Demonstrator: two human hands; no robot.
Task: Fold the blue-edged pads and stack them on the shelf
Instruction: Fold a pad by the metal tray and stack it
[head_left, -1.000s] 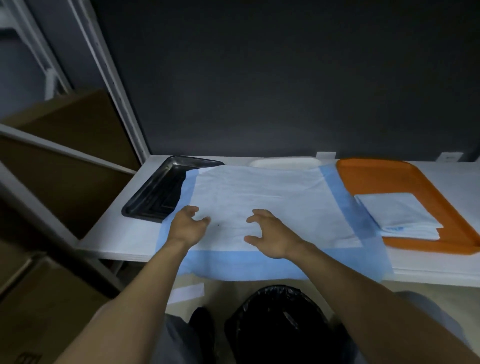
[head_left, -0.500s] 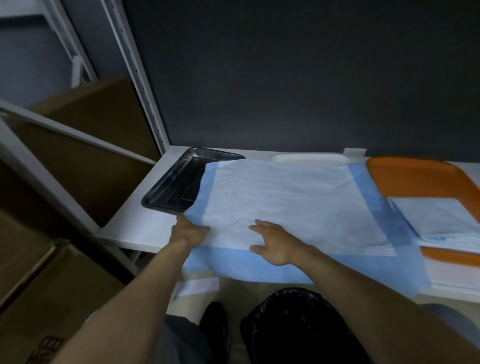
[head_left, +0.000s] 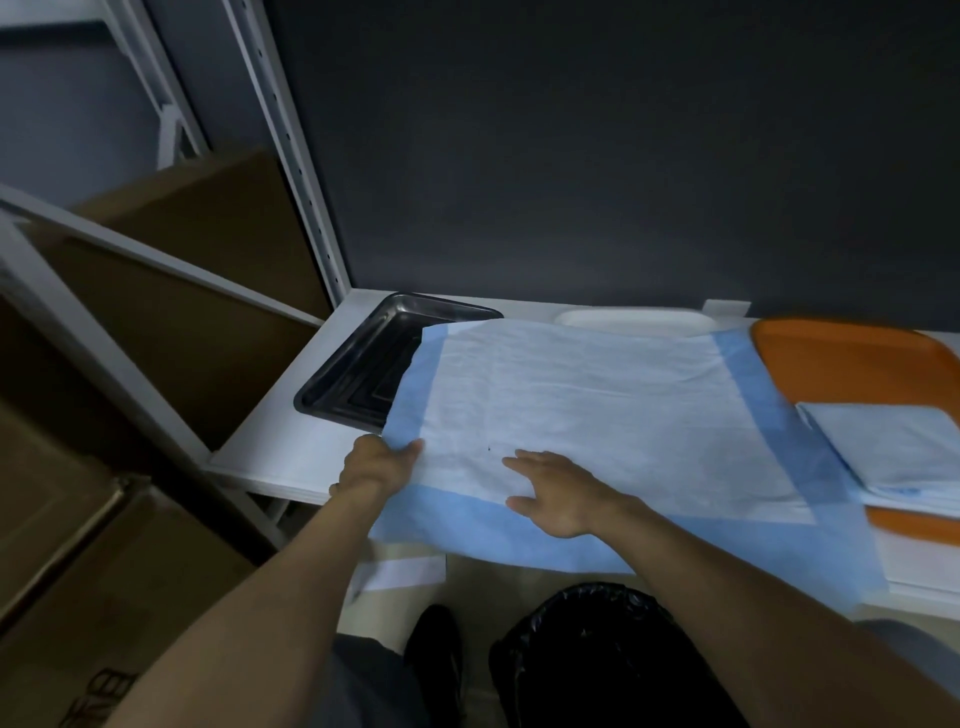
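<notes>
- head view: the blue-edged pad lies spread open on the white shelf. its left border drapes over a black tray, its right border laps the orange tray, and its near border hangs off the shelf front.
- head view: the left hand pinches the pad's left border near the front corner, thumb on top and fingers seemingly curled beneath; how far they reach under is hidden.
- head view: the right hand rests flat on the white middle, fingers straight and spread, holding nothing.
- head view: folded pads already sit stacked on the orange tray, so this one looks to be at the start of its first fold.
- to do it well, i judge the flat hand should pin the sheet along the intended crease while the left hand carries its border across to meet the right border, blue on blue.
- lift that border only just clear of the black tray, so the thin sheet doesn't catch the rim or balloon.
- the overhanging near border may drag the pad off the shelf; weight on the palm guards against that.
- smooth outward from the crease before the next fold, since the material looks light and prone to wrinkling.
</notes>
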